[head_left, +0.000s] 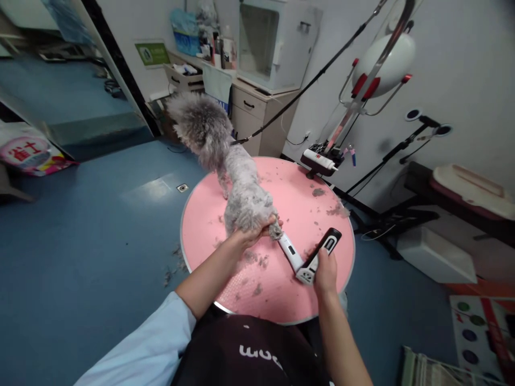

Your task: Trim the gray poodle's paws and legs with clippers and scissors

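Note:
A grey dog (241,177) stands on the round pink grooming table (289,177), facing away to the left. Its body is clipped short and its head is fluffy. My left hand (255,231) is closed around a hind leg, and the paw (276,230) sticks out beyond my fingers. In my right hand (326,271) is a black and white hair clipper (328,244), held over the right part of the table. A second, white clipper (289,249) lies between the paw and the clipper I hold.
A black leash (289,102) runs from the dog's neck to the upper right. Tufts of cut hair (257,261) lie on the table. A holder with a white tube (319,160) sits at its far right edge. Behind stand a cabinet (249,104) and a white box with a glass door (259,40).

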The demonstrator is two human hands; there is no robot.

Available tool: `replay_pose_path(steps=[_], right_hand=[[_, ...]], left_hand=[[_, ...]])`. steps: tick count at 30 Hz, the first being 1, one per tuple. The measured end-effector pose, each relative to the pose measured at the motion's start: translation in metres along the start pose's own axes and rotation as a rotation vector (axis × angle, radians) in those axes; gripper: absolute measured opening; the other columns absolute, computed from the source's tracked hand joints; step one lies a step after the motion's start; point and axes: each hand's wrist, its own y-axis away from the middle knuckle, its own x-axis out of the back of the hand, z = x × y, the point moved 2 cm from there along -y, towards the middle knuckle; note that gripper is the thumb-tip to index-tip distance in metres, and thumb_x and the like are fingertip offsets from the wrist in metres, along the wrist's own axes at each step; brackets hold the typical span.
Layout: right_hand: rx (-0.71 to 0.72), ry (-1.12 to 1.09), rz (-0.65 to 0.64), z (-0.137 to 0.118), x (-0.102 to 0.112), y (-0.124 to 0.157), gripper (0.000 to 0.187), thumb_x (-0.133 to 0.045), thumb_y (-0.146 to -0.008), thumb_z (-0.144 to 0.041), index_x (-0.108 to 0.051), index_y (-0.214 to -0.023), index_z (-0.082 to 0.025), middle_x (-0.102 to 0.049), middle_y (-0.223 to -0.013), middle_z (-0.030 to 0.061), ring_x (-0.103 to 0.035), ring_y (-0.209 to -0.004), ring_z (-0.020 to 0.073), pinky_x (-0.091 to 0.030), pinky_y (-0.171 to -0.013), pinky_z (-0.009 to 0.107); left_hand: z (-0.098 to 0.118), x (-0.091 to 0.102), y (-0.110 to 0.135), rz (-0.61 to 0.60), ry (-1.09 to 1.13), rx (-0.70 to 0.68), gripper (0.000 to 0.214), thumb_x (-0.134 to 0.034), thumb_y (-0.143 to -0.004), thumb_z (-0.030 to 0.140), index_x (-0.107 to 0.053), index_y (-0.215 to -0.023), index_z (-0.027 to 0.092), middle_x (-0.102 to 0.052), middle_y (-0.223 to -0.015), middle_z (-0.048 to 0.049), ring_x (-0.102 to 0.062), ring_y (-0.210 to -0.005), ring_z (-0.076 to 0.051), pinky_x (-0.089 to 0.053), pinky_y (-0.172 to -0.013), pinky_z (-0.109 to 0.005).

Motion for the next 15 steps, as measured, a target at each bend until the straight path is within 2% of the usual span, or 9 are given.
replay_pose_path(steps=[1, 4, 6, 11, 13, 15], right_hand=[[-0.037, 0.175, -0.009, 0.004, 0.008, -0.014, 0.032, -0.038, -0.083, -0.050, -0.049, -0.081, -0.021, -0.056, -0.063, -0.0014, -0.052, -0.049, 0.0134, -0.045, -0.048, 0.027], [-0.058, 0.337, 0.003, 0.014, 0.027, -0.048, 0.031, -0.058, -0.071, -0.047, -0.053, -0.083, -0.019, -0.058, -0.062, -0.0013, -0.053, -0.053, 0.0154, -0.042, -0.049, 0.026], [-0.054, 0.425, 0.006, 0.018, 0.034, -0.061, 0.034, -0.067, -0.062, -0.042, -0.055, -0.083, -0.018, -0.060, -0.066, 0.0002, -0.055, -0.059, 0.0172, -0.040, -0.053, 0.027], [-0.011, 0.629, -0.107, 0.017, 0.035, -0.069, 0.025, -0.067, -0.064, -0.040, -0.061, -0.074, -0.018, -0.062, -0.067, 0.0032, -0.056, -0.063, 0.0189, -0.038, -0.060, 0.028], [0.002, 0.678, -0.152, 0.012, 0.034, -0.066, 0.024, -0.066, -0.065, -0.040, -0.062, -0.071, -0.017, -0.062, -0.065, 0.0038, -0.056, -0.063, 0.0193, -0.038, -0.062, 0.029], [0.064, 0.744, -0.124, 0.006, 0.031, -0.058, 0.025, -0.063, -0.069, -0.040, -0.064, -0.078, -0.016, -0.063, -0.076, 0.0077, -0.058, -0.074, 0.0222, -0.039, -0.068, 0.031]], left_hand=[[0.003, -0.001, -0.001, 0.012, -0.015, 0.005, 0.013, -0.068, -0.074, 0.021, -0.064, -0.083, 0.013, -0.069, -0.081, -0.0075, -0.066, -0.083, -0.021, -0.052, -0.078, -0.035], [0.008, -0.004, -0.005, 0.024, -0.060, 0.043, 0.013, -0.065, -0.078, 0.021, -0.063, -0.085, 0.011, -0.070, -0.083, -0.0100, -0.066, -0.081, -0.021, -0.052, -0.078, -0.036], [0.008, -0.006, -0.009, 0.012, -0.087, 0.074, 0.013, -0.063, -0.080, 0.022, -0.062, -0.087, 0.011, -0.070, -0.083, -0.0111, -0.067, -0.079, -0.021, -0.053, -0.076, -0.037], [0.004, -0.008, -0.020, -0.049, -0.107, 0.066, 0.009, -0.061, -0.081, 0.025, -0.062, -0.086, 0.017, -0.071, -0.079, -0.0074, -0.067, -0.074, -0.020, -0.053, -0.072, -0.035], [0.002, -0.006, -0.023, -0.033, -0.091, 0.047, 0.009, -0.062, -0.080, 0.024, -0.061, -0.086, 0.017, -0.071, -0.078, -0.0060, -0.067, -0.072, -0.018, -0.054, -0.070, -0.034], [0.001, -0.003, -0.024, 0.004, -0.085, 0.032, 0.012, -0.064, -0.078, 0.024, -0.060, -0.086, 0.016, -0.071, -0.078, -0.0064, -0.066, -0.070, -0.018, -0.053, -0.070, -0.034]])
